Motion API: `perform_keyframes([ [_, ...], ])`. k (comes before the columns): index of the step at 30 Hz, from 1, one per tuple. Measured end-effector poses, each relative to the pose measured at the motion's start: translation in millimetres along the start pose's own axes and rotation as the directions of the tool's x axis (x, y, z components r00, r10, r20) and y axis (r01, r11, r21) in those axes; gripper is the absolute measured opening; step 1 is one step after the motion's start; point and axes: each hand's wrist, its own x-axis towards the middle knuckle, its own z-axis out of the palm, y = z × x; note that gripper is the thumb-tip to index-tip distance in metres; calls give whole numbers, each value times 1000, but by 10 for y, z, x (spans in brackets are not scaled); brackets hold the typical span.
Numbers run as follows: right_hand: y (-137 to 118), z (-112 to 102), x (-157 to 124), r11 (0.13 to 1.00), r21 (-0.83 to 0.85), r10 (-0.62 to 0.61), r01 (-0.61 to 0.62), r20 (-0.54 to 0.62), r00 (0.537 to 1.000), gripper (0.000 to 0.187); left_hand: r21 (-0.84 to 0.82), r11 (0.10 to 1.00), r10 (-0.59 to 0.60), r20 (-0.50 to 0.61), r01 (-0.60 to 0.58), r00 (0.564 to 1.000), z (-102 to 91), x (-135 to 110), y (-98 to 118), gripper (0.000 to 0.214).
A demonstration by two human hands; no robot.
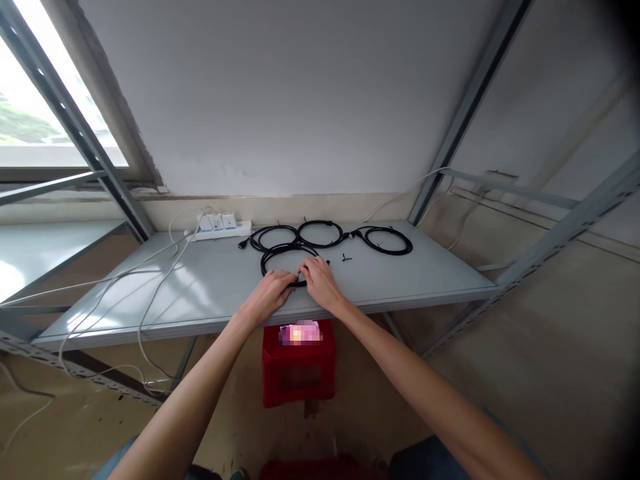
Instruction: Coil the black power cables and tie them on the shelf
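Note:
A coiled black cable (265, 264) lies near the front edge of the grey shelf board (400, 283). My left hand (274, 288) is closed round the near side of this coil. Just right of it, my right hand (319, 277) pinches a thin black tie (299, 275) at the coil's near side, its fingertips partly hiding it. Behind are more black cable coils: one at the back left (275, 228), one in the back middle (321, 223) and one on the right (389, 250). A few small loose black ties (347, 257) lie right of my right hand.
At the back left stands a white power strip (220, 233) with plugged-in adapters; white cords (165, 280) trail over the shelf's left side and front edge. Grey metal posts (450, 133) frame the shelf. Below stands a red stool (299, 373) with a blurred item (300, 333) on top.

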Motion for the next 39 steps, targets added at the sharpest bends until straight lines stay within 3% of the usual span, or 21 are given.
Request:
perform_keyframes([
  [6, 61, 16, 31, 991, 84, 103, -103, 3, 995, 22, -20, 1000, 17, -18, -18, 1000, 28, 13, -34, 46],
  [13, 185, 55, 89, 885, 402, 200, -237, 133, 971, 20, -41, 999, 28, -30, -29, 999, 14, 4, -18, 55],
  [20, 192, 32, 248, 944, 208, 202, -256, 250, 947, 21, -20, 1000, 7, -23, -8, 1000, -4, 6, 5, 50],
  [25, 178, -75, 530, 937, 183, 188, -296, 450, 873, 25, -13, 1000, -10, -53, 10, 999, -9, -1, -17, 29],
  [29, 182, -61, 675, 867, 256, 227, -428, 562, 796, 25, -8, 1000, -5, -53, 5, 999, -48, -2, -8, 21],
  [32, 161, -25, 681, 770, 346, 271, -537, 584, 765, 25, 2, 1000, -22, -46, 22, 999, -66, 0, 0, 17],
  [35, 108, -22, 640, 705, 404, 317, -583, 556, 768, 20, -18, 999, -31, -55, 30, 998, -62, -2, -4, 16],
  [39, 60, -81, 599, 742, 373, 306, -557, 551, 776, 13, -40, 999, -33, -72, 31, 997, -45, -8, -15, 22],
])
